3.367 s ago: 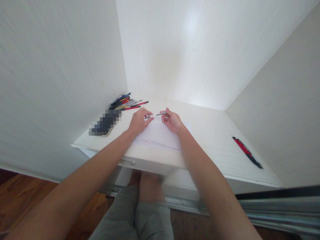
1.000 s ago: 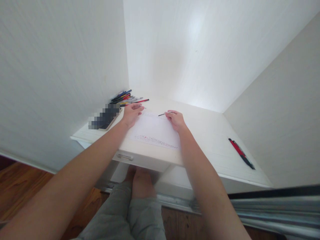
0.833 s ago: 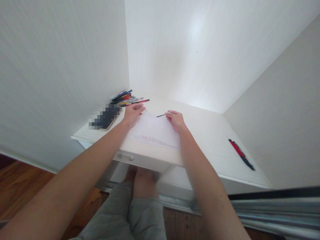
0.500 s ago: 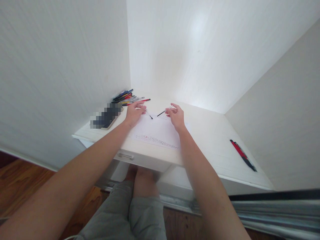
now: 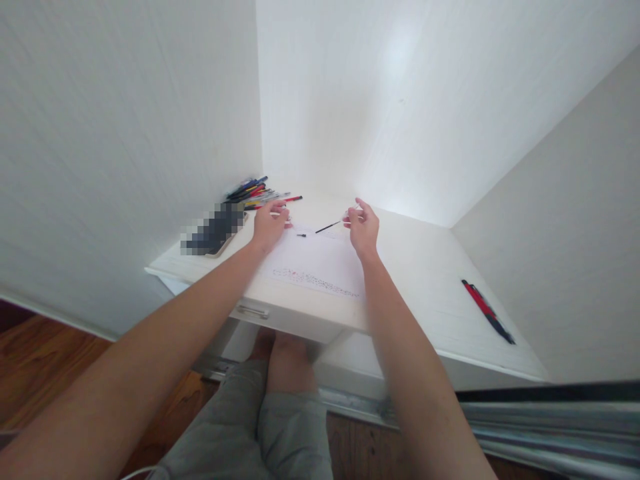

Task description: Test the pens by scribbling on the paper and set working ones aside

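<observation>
My left hand (image 5: 271,225) is closed at the far left edge of the white paper (image 5: 320,257), pinching a thin pale piece that looks like a clear pen part, mostly hidden by the fingers. Below its fingertips lies a small black pen tip (image 5: 301,235), apart from the hand. My right hand (image 5: 363,225) is closed around a clear pen barrel (image 5: 345,217) above the paper's far right side. A thin black pen refill (image 5: 327,227) points left from near that barrel; whether it still joins the barrel I cannot tell. Handwriting runs along the paper's near edge.
A pile of pens (image 5: 250,192) sits at the back left corner, against the wall. In front of it lies a phone (image 5: 215,230), partly blurred out. A red and black pen (image 5: 487,311) rests at the right of the white desk (image 5: 415,287). Walls enclose three sides.
My right hand has moved right and slightly away, and more of the black refill shows. The black tip, earlier in line with the piece in my left hand, now lies separate on the paper.
</observation>
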A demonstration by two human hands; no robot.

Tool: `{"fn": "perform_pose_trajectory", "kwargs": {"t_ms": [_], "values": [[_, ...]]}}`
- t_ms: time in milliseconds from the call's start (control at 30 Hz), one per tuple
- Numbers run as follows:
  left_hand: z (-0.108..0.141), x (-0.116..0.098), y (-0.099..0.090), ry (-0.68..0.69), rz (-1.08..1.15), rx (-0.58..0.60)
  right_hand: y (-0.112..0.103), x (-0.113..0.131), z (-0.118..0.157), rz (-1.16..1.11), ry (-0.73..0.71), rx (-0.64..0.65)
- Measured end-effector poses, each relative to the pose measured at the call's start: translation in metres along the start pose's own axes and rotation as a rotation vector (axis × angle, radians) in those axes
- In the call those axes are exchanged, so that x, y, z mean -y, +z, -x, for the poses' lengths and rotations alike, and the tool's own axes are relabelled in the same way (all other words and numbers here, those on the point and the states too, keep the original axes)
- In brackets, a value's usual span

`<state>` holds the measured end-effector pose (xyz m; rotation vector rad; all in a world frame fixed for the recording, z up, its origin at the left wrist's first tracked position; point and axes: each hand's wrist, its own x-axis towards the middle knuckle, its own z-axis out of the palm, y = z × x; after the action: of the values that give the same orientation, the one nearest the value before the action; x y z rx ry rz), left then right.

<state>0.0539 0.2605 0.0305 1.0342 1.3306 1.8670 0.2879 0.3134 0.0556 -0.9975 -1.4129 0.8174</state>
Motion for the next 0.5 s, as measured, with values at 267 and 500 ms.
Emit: {"fn": "perform_pose_trajectory", "kwargs": {"t_ms": [267,500], "values": [[0.004,-0.003,-0.002,0.176,-0.233,0.006,-0.01,0.001,-0.001,0.22,-0.1,-0.07],[0.002,-0.004,-0.003,0.222,-0.202,0.006,-0.022,-0.001,-0.008,0.435,-0.068,-0.098]]}}
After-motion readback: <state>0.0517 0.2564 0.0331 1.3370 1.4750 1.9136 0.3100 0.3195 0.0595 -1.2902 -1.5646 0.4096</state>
